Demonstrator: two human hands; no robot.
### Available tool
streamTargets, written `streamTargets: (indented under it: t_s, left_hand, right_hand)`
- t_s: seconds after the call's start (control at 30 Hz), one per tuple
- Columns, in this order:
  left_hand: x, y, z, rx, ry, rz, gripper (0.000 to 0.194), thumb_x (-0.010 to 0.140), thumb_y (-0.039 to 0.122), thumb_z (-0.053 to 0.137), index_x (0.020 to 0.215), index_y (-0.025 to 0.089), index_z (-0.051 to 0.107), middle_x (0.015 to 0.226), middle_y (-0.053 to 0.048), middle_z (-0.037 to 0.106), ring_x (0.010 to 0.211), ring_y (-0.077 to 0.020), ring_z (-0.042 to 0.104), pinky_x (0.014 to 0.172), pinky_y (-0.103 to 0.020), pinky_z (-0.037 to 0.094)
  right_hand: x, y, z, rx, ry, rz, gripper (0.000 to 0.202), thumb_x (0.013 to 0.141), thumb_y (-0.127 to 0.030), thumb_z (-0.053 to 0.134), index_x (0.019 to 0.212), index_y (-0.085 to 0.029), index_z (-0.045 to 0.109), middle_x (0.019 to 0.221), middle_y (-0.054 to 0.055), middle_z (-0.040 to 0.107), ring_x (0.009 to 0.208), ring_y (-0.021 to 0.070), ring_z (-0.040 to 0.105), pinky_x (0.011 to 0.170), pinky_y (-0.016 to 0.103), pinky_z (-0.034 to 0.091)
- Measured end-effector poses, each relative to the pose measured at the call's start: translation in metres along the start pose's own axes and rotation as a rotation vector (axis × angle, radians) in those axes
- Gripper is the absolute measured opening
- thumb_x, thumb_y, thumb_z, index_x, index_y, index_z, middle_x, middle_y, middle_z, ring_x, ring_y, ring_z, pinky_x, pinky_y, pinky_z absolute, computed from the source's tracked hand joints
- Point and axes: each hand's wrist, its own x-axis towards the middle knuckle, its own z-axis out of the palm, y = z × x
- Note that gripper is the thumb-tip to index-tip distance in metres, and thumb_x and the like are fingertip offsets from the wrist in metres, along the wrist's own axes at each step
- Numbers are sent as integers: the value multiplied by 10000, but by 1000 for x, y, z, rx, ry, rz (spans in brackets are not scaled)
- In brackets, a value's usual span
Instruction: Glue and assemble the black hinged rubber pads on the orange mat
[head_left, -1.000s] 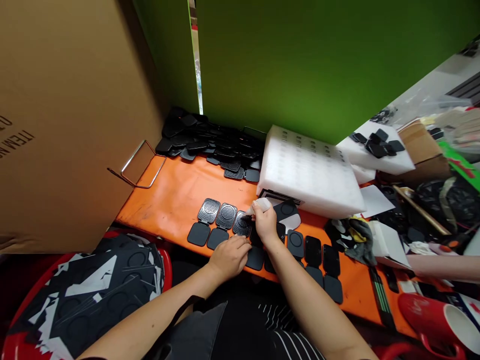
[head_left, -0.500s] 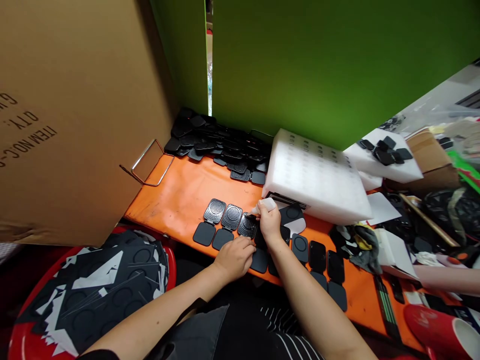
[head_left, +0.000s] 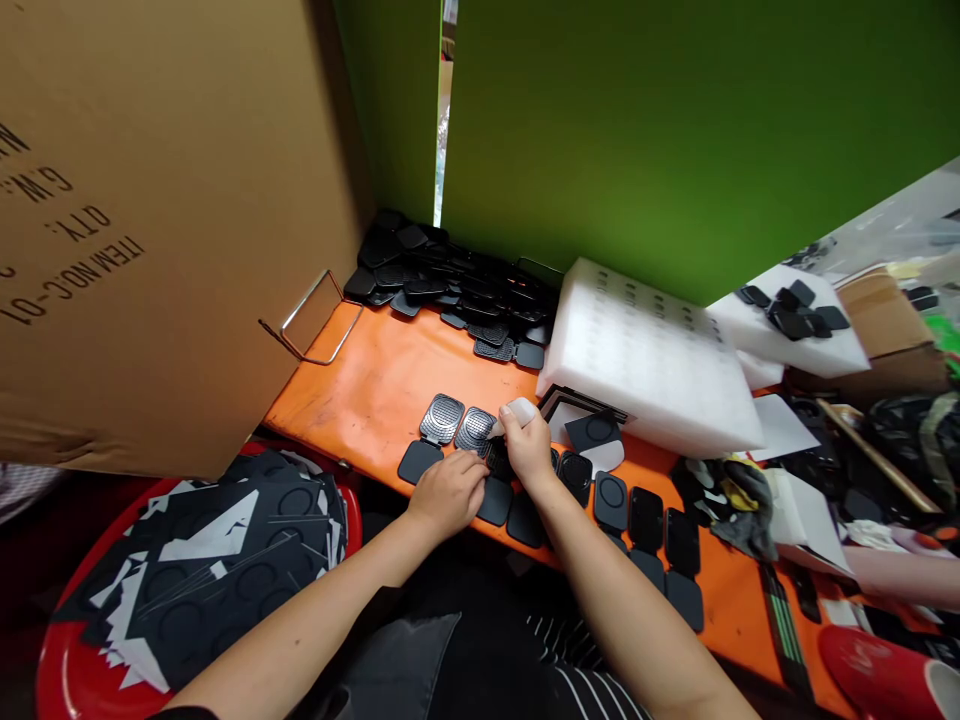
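Note:
Along the front of the orange table runs a row of black two-part hinged pads (head_left: 441,418), their ribbed upper halves facing up. My right hand (head_left: 529,445) is closed around a small white squeeze bottle (head_left: 517,410). Its nozzle points left and down at the upper half of the second hinged pad (head_left: 472,429) from the left. My left hand (head_left: 450,492) lies over that pad's lower half with fingers curled together, gripping at it; the fingertips' contact is partly hidden. Further right, a pad with a ring mark (head_left: 610,500) lies in the same row.
Black pads are heaped (head_left: 457,285) at the back, against a green partition (head_left: 600,130). A white foam block (head_left: 645,355) stands behind my right hand. At left are a large carton (head_left: 172,220), a wire stand (head_left: 330,358) and a red basin (head_left: 64,660) of dark sheet scraps.
Both hands have shifted left by about one pad. The bottle's nozzle has gone from the third ribbed half to the second. The whole view has turned slightly.

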Motion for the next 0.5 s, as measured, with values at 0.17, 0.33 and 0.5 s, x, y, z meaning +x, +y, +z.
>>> streamTargets:
  t_s: [0.17,0.33,0.5]
  left_hand:
    - [0,1,1,22,-4,-6,138,818,147,500,885,189,614,922,-46,660,970,-211,596,840,-333,505]
    - [0,1,2,37,-3,-12,133,809,144,508,883,190,608,915,-52,651,968,-202,587,831,-327,506]
    - [1,2,0,47,-13,-12,120,806,140,509,867,187,602,909,-47,647,947,-198,590,818,-321,511]
  right_hand:
    - [11,3,-1,15,83,40,283,757,-469,555,720,-189,534,622,-1,582,592,165,522,566,275,402]
    - [23,-1,16,311,30,200,318,742,-497,543,749,-181,511,602,-14,565,496,141,516,464,256,419]
    - [29,-6,35,285,-6,146,345,743,-523,537,737,-178,535,571,-18,556,502,145,516,490,266,431]
